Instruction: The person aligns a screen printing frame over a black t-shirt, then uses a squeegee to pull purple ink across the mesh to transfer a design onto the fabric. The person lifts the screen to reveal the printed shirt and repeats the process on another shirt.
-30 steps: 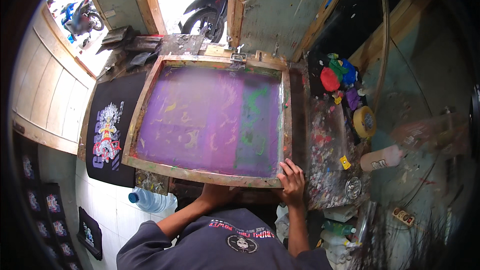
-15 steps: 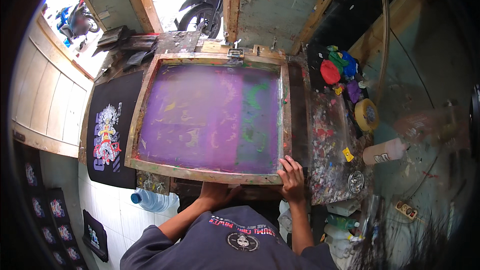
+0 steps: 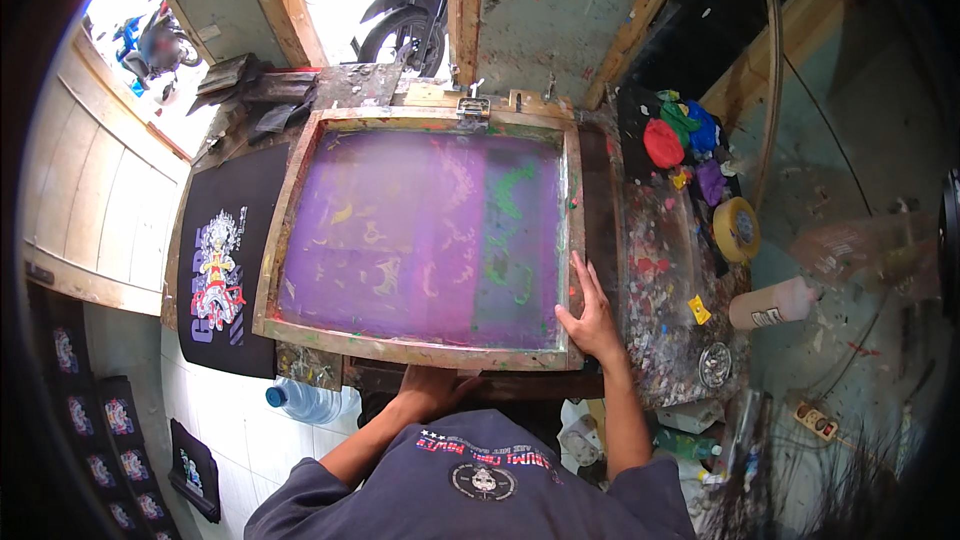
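A wooden screen printing frame (image 3: 420,347) with purple mesh lies in front of me, its mesh green-stained on the right and marked with pale patches. A metal hinge clamp (image 3: 473,108) sits at its far edge. My right hand (image 3: 594,322) rests against the frame's right side near the front corner, fingers stretched out together and thumb on the wood. Beneath the near edge is my left hand (image 3: 432,388), its fingers mostly hidden under the frame. To the left lies a black printed cloth (image 3: 225,260) with a colourful figure.
Right of the frame, the paint-spattered bench (image 3: 650,310) carries a roll of tape (image 3: 736,229), coloured plastic bags (image 3: 664,144) and a pinkish bottle (image 3: 772,303). Dark scraps (image 3: 270,90) lie at the far left. A large water bottle (image 3: 310,401) stands below the bench.
My right hand has shifted from the frame's front right corner up along its right side, fingers straightening. My left hand stays under the near edge.
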Available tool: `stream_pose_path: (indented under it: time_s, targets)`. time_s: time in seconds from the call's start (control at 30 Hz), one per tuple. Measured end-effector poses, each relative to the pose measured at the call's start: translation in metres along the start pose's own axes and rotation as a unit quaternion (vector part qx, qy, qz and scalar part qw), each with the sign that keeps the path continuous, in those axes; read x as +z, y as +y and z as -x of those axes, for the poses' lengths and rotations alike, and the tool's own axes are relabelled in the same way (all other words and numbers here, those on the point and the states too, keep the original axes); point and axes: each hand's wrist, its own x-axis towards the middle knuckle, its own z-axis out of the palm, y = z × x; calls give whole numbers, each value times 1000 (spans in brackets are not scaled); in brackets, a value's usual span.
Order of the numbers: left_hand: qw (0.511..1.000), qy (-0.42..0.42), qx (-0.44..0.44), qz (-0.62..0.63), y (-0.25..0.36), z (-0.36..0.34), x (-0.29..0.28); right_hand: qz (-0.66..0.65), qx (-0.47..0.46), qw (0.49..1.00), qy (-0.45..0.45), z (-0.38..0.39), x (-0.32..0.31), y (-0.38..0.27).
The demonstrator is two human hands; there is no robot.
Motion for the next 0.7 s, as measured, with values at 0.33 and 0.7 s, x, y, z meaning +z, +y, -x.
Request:
stream_pose_path:
  time_s: [0.33,0.7]
  targets:
    - [985,11,136,103,-9,71,-43,8,-19,999,33,-1,18,18]
    - [985,116,-16,-124,-26,17,-69,348,-36,937,25,-32,-27,62]
